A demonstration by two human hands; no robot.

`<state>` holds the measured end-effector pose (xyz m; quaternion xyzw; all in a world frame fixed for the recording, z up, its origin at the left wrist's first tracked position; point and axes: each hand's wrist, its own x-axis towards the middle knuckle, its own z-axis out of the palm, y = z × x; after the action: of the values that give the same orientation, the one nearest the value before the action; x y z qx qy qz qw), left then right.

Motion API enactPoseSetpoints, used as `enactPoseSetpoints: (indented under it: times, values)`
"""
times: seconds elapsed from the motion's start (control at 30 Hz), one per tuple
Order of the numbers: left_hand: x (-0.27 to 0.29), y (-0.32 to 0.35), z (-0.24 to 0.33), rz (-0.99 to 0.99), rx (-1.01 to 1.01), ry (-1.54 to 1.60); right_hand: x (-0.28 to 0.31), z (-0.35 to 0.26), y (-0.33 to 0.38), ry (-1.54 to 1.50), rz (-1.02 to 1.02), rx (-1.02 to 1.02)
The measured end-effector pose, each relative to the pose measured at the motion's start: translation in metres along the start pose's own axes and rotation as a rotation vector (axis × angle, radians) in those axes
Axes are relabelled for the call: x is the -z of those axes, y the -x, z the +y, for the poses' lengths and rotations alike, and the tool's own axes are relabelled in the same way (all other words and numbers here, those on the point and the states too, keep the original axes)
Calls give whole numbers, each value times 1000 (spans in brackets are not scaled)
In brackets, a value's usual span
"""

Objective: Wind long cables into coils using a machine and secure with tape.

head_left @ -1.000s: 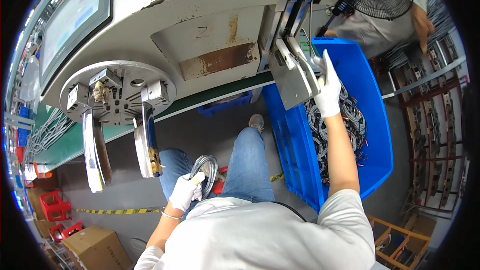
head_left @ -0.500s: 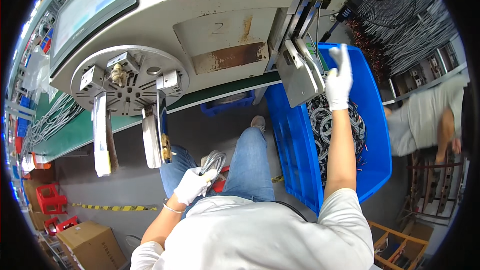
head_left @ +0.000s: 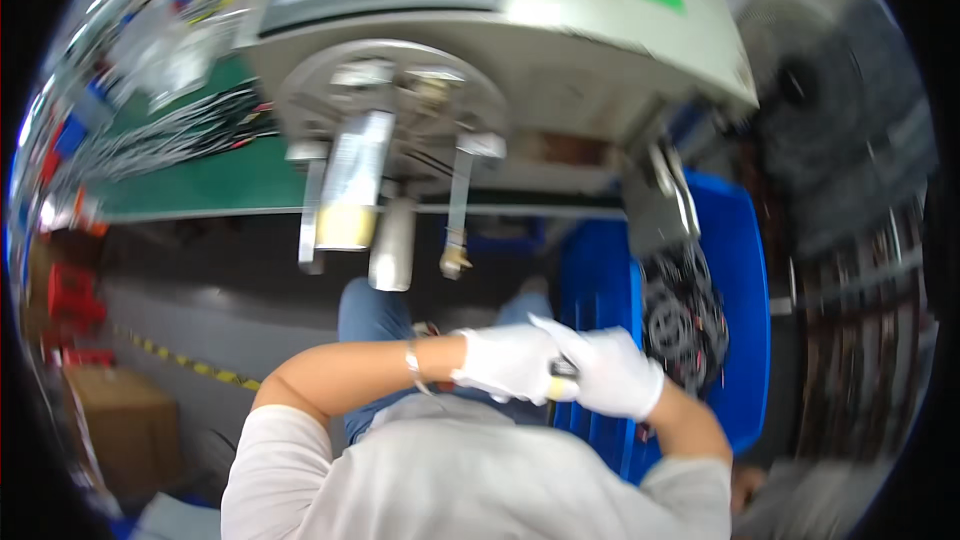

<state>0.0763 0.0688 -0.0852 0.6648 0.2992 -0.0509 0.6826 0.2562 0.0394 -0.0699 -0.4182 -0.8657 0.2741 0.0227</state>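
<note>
Over our lap, both gloved hands meet close to the chest. Left hand (head_left: 508, 362) and right hand (head_left: 610, 372) touch, fingers closed round a small dark item w/ a yellowish end (head_left: 558, 380); too blurred to tell what it is. Just right of the hands sits the blue bin (head_left: 740, 270), w/ coiled dark cables (head_left: 685, 315) inside. Above us hangs the grey machine (head_left: 560, 60), its round head (head_left: 395, 105) carrying metal arms that point down over the green table (head_left: 200, 185). Cardboard box (head_left: 115, 420) on the floor, far left.
</note>
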Motion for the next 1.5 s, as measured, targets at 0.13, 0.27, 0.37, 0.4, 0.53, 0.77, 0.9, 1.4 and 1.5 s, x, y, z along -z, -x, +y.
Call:
enactPoseSetpoints:
  times: [0.13,0.27,0.37,0.4,0.53,0.77,0.9,1.4,1.5]
  values:
    - [-20,7,3,427,-252,-587,-11,8,29,-85,350,4]
    - [-25,42,5,964,-883,-782,13,27,88,-472,508,-410]
    - [-31,66,4,1119,-1433,-766,-17,89,130,-355,1137,-216]
    - [-32,63,7,1106,-1438,-779,-17,91,129,-631,1226,-81]
    - [-33,36,19,1196,-1248,-250,2,66,83,-1342,1294,374]
    - [-40,-40,40,785,-1134,712,6,-8,-19,-1528,1185,413]
    - [-11,0,63,1012,-1076,448,46,-34,-30,-1562,1339,36]
    - [3,-68,61,911,-829,687,51,16,-27,-1013,1350,126]
    - [9,-58,67,886,-758,704,60,22,-9,-737,1265,-29]
